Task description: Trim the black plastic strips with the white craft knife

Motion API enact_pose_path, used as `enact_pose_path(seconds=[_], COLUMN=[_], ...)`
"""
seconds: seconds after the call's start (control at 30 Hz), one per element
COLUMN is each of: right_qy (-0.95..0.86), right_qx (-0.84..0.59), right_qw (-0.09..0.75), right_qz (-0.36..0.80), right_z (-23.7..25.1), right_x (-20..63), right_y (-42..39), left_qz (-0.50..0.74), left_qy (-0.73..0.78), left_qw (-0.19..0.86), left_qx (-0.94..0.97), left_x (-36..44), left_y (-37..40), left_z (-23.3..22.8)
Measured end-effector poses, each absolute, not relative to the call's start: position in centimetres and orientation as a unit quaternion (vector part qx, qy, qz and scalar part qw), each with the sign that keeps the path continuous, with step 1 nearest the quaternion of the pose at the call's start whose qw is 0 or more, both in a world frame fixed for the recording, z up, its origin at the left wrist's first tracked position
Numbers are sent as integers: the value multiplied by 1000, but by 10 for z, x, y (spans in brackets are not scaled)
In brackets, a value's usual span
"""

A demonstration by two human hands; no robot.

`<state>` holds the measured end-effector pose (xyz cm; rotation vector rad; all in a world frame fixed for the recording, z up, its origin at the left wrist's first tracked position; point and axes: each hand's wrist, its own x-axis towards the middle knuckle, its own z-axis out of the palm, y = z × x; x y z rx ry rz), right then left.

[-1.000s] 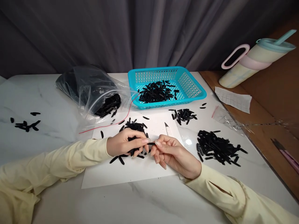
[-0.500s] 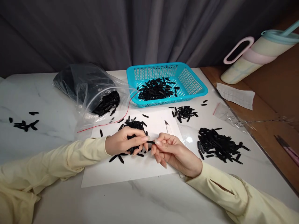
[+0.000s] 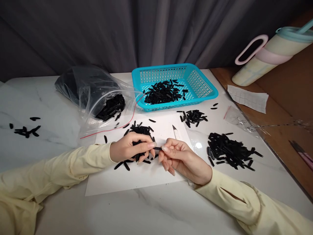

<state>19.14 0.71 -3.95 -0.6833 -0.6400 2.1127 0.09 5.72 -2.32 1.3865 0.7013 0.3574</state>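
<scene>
A small, slim black piece (image 3: pixel 157 148) is stretched between my two hands, above a white sheet of paper (image 3: pixel 107 181). My left hand (image 3: pixel 133 147) pinches its left end between thumb and forefinger. The right end is pinched the same way by my right hand (image 3: pixel 184 160), whose other fingers curl loosely below. Behind and under my left hand lies a pile of similar black pieces (image 3: pixel 141 130), partly hidden by the fingers. A craft knife (image 3: pixel 175 131) rests on the paper just beyond my right hand.
A blue basket (image 3: pixel 174 106) holding black pieces stands at the back. Left of it lies an open clear zip bag (image 3: pixel 90 94) of them. More heaps (image 3: pixel 230 151) lie to the right. A tumbler (image 3: pixel 266 58), a paper slip (image 3: pixel 248 98) and scissors (image 3: pixel 300 153) are on the brown surface.
Both hands keep their pinch on the black piece, which appears slightly turned, its face showing more. The view has shifted very slightly.
</scene>
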Motion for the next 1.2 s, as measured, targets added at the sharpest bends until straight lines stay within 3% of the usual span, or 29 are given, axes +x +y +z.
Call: enact_pose_path(seconds=[1.2], right_qy=[-266], right_qx=[-277], right_qw=[373], right_qz=[845], right_z=[-37], right_x=[192], right_y=[8], left_qz=[192], left_qy=[313], left_qw=[677], left_qx=[638], left_x=[1], left_y=[54], left_z=[-22])
